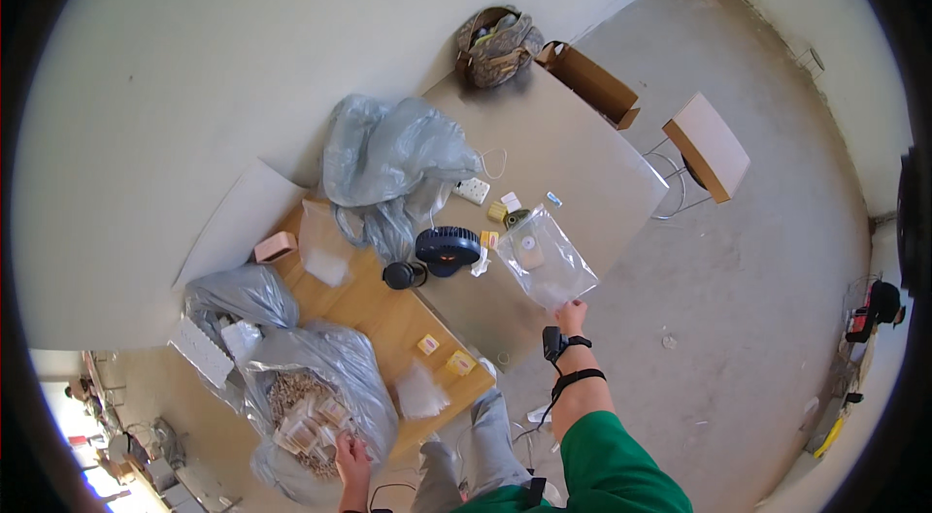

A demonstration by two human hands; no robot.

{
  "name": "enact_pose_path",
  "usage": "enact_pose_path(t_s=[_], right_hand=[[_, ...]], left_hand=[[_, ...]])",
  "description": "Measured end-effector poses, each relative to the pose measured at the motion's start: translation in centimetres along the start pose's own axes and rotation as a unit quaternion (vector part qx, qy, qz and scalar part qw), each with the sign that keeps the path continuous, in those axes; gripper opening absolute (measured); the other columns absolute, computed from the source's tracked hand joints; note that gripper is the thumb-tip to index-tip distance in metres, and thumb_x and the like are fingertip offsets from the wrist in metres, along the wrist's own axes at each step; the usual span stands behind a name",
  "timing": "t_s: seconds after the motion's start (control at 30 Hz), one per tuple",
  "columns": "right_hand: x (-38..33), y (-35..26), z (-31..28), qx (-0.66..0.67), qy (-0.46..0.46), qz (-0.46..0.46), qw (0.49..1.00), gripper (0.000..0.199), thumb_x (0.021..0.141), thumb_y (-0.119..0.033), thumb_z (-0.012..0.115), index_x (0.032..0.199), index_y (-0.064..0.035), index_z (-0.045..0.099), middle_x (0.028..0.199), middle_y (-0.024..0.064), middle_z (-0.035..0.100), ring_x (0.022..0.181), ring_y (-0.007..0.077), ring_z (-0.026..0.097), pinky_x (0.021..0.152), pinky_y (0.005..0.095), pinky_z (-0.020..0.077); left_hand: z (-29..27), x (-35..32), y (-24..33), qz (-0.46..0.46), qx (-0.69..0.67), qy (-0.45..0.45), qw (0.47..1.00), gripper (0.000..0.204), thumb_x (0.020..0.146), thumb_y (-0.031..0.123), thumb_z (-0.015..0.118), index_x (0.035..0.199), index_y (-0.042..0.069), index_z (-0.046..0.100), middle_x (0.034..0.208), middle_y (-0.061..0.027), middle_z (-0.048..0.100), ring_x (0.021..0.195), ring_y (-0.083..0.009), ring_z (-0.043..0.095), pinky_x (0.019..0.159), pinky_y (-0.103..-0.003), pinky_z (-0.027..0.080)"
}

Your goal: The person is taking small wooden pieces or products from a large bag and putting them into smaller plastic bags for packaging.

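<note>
My right hand (pixel 571 317) pinches the near corner of a clear plastic bag (pixel 547 259) that holds a small tan packet. The bag lies stretched over the grey table (pixel 573 154). My left hand (pixel 351 460) reaches into a large grey plastic sack (pixel 320 397) at the lower left. Its fingers rest on a pile of small tan packets (pixel 309 424) inside the sack. A black strap with a small device circles my right wrist.
A black round fan (pixel 448 250), a black cup (pixel 400 275), a white socket block (pixel 473 190) and small yellow boxes (pixel 459 362) lie on the tables. Crumpled grey sacks (pixel 388 164), a camouflage bag (pixel 497 47), an open cardboard box (pixel 592 81) and a stool (pixel 709 146) stand farther off.
</note>
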State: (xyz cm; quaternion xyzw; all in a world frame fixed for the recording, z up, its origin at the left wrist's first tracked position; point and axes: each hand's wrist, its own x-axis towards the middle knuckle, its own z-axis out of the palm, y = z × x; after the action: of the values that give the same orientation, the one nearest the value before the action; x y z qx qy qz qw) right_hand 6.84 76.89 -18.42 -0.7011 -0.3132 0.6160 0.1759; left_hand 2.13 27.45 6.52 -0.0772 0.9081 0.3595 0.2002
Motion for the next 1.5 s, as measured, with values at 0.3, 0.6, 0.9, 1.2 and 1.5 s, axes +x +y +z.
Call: enact_pose_path(t_s=[0.3,0.6,0.9,1.2,1.5], right_hand=[[3.0,5.0,-7.2,-0.337,0.055,-0.181,0.922,0.046,0.071,-0.002,0.052,0.115,0.0049,0.039,0.098,0.0183,0.055,0.086,0.0253,0.057,0.074,0.0326,0.047],[-6.6,6.9,-8.7,-0.109,-0.261,0.171,0.944,0.022,0.082,-0.002,0.047,0.104,-0.0025,0.045,0.079,0.015,0.055,0.062,0.0274,0.059,0.054,0.0382,0.0524],[-14.0,3.5,-6.2,-0.141,-0.324,0.132,0.926,0.013,0.084,-0.005,0.049,0.096,-0.0013,0.048,0.078,0.0139,0.056,0.063,0.0255,0.059,0.059,0.0375,0.0529],[-25.4,1.6,-3.5,-0.134,-0.328,0.026,0.935,0.012,0.084,-0.006,0.05,0.095,-0.0018,0.051,0.082,0.0122,0.056,0.073,0.0229,0.058,0.067,0.0337,0.0516],[-43.1,8.8,3.3,-0.278,-0.429,-0.091,0.855,0.015,0.086,-0.013,0.052,0.097,-0.0025,0.053,0.083,0.0074,0.058,0.074,0.0173,0.059,0.064,0.0271,0.0503]], left_hand=[[1.6,0.1,-4.2,0.013,0.055,-0.011,0.998,0.036,0.081,0.007,0.053,0.117,0.004,0.044,0.077,-0.0123,0.061,0.064,-0.0213,0.06,0.057,-0.03,0.049],[-1.6,0.6,-4.6,0.021,0.108,0.13,0.985,0.023,0.079,0.011,0.055,0.101,0.005,0.053,0.071,-0.0124,0.057,0.064,-0.0259,0.057,0.06,-0.035,0.046],[-3.8,2.5,-10.4,-0.167,-0.061,0.2,0.964,0.031,0.074,0.021,0.061,0.096,0.0,0.053,0.084,-0.0158,0.06,0.078,-0.0295,0.059,0.069,-0.037,0.046],[-5.4,5.0,-9.3,-0.179,-0.107,0.018,0.978,0.042,0.07,0.034,0.067,0.09,-0.001,0.054,0.082,-0.0148,0.061,0.076,-0.0273,0.06,0.067,-0.036,0.045],[-7.1,7.9,-13.4,-0.098,-0.233,-0.079,0.964,0.023,0.078,0.022,0.057,0.081,-0.001,0.058,0.07,-0.0147,0.062,0.069,-0.0258,0.062,0.059,-0.036,0.048]])
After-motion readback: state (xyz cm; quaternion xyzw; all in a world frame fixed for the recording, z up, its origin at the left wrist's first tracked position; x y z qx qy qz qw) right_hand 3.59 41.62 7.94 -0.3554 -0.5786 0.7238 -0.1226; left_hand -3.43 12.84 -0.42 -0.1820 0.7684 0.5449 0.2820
